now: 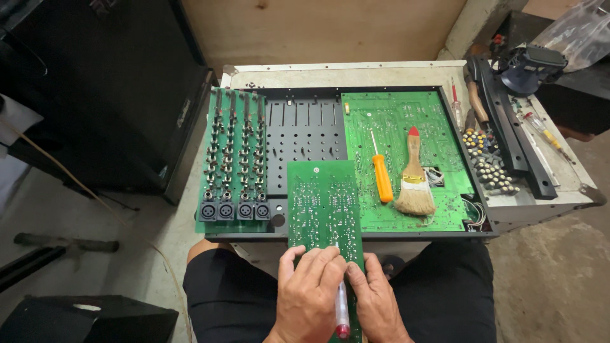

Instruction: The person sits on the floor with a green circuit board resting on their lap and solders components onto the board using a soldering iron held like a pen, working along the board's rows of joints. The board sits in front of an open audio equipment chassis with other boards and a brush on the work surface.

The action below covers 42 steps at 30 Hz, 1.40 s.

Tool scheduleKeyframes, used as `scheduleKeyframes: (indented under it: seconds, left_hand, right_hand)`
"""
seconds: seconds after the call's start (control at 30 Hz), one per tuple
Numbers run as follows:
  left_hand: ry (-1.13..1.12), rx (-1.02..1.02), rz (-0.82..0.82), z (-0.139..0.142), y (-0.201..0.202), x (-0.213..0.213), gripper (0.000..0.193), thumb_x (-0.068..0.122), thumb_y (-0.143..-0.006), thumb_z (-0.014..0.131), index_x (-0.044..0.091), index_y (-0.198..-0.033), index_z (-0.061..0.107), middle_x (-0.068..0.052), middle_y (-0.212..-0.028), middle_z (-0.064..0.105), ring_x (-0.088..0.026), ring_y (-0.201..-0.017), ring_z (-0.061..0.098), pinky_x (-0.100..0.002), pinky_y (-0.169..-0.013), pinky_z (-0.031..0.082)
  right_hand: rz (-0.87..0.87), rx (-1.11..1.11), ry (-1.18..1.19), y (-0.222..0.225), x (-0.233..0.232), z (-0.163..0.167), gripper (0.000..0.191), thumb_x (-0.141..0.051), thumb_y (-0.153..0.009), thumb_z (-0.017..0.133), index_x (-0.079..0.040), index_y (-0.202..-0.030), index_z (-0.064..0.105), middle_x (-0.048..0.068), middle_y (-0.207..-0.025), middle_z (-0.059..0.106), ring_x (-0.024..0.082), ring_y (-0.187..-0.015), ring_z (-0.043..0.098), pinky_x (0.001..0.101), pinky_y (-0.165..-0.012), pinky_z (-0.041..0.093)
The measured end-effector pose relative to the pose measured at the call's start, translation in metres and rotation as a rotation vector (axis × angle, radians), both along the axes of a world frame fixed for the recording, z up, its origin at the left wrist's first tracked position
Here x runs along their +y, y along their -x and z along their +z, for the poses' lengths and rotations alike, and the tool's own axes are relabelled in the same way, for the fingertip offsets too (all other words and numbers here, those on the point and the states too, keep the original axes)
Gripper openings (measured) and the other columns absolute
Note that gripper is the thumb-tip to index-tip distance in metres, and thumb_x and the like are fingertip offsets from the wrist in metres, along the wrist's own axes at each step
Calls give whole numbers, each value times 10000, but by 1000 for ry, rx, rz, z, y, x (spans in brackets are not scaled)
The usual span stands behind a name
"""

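A long narrow green circuit board (323,203) lies solder side up, reaching from the open black chassis (305,130) down over my lap. My left hand (309,293) rests on the board's near end, fingers curled over it. My right hand (375,300) sits beside it on the right. A slim white tube with a red end (342,311) lies between both hands, pinched by their fingers and pointing up at the board.
In the chassis sit a green board with rows of knob shafts and black sockets (236,162) and a large green board (403,159) bearing an orange-handled screwdriver (381,174) and a paintbrush (414,178). Loose knobs (489,162), black trim strips and tools lie at the right.
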State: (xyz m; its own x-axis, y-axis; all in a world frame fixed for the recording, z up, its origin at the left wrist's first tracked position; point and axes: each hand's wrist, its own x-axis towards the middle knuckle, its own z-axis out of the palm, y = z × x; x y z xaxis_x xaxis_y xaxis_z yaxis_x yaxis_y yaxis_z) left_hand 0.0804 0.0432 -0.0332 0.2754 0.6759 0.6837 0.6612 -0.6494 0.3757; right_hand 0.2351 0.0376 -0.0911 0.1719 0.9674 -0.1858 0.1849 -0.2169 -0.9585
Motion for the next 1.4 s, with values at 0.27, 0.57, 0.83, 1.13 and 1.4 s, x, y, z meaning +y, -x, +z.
scheduleKeyframes:
  seconds: [0.27,0.57,0.83,1.13,1.4]
  left_hand:
    - [-18,-4,-2,-2,-1,-2,284,114,-838,696,41,-1108,650,-128,-1178,700,-284,-1096,683,-552,-1035,422]
    - [14,-8,35,2,-4,0,277,102,-842,683,56,-1113,647,-112,-1191,696,-273,-1072,686,-529,-1016,420]
    - [-2,1,18,-2,-3,-1,302,98,-831,681,35,-1125,647,-126,-1188,690,-285,-1080,685,-540,-1031,424]
    - [3,14,-5,-4,-1,-2,327,106,-815,693,21,-1127,647,-143,-1196,695,-299,-1089,680,-554,-1037,425]
    - [22,11,-9,-2,1,-2,313,104,-831,682,21,-1131,645,-135,-1196,695,-286,-1101,686,-546,-1036,426]
  right_hand:
    - [7,8,-1,-1,0,-2,317,-317,-965,572,-106,-1191,637,90,-1030,787,154,-970,702,326,-870,543]
    - [-2,15,1,0,0,-2,303,-307,-969,577,-100,-1180,643,93,-1009,788,150,-953,696,326,-859,548]
    - [-6,-11,-9,0,-1,0,299,-313,-966,579,-100,-1166,645,90,-1018,788,151,-965,707,324,-867,542]
    - [-7,49,4,0,0,1,315,-316,-956,589,-105,-1183,651,104,-1041,792,162,-973,698,334,-868,543]
    - [-12,-4,29,0,-1,0,324,-337,-958,588,-107,-1178,647,104,-1037,790,165,-982,704,331,-878,538]
